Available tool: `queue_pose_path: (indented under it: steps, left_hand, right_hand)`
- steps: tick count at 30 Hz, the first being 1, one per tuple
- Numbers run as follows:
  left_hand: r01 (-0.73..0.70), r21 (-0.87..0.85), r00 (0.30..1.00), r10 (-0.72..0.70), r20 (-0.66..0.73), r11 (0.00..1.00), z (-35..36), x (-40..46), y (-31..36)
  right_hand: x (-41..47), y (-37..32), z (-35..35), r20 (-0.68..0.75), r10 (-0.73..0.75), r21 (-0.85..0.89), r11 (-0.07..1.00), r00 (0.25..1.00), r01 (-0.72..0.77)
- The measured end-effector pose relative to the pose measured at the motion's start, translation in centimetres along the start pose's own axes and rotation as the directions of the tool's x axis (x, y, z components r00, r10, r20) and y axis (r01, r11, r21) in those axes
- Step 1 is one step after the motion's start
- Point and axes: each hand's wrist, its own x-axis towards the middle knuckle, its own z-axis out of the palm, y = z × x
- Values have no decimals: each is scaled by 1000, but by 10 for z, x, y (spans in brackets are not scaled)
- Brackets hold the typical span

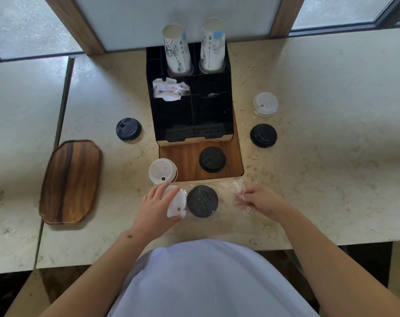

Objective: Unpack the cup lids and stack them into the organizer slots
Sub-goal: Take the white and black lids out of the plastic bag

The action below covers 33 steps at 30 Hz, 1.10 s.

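Near the counter's front edge, at six o'clock from the black organizer (189,106), my left hand (155,209) curls its fingers around a white lid (177,202). My right hand (260,200) pinches the clear wrapper (237,188), which trails over a black lid (202,201) between them. Unpacking is under way; next I judge the white lid must go up at twelve o'clock into an empty slot.

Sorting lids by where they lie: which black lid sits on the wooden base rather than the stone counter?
The black lid just in front of the organizer; the other three black lids lie on the counter.
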Motion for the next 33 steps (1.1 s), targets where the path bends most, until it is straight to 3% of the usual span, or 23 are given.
queue_pose_path:
  steps: [5,9,23,28,33]
  left_hand:
    - [26,-38,1000,-27,-3,999,6,-4,1]
    - [39,-37,999,-39,-7,999,7,-3,3]
    - [66,-92,997,-69,-32,994,5,0,3]
    - [75,-87,996,-78,-34,993,4,2,2]
    - [68,-90,996,-72,-45,994,6,3,2]
  right_hand:
    - [13,2,13,186,127,180,970,974,-161]
    - [16,0,24,291,93,331,924,952,-192]
    - [12,-17,38,417,33,144,984,908,-102]
    - [12,-26,44,388,28,200,973,921,-114]
    - [13,-29,49,323,70,140,983,944,-120]
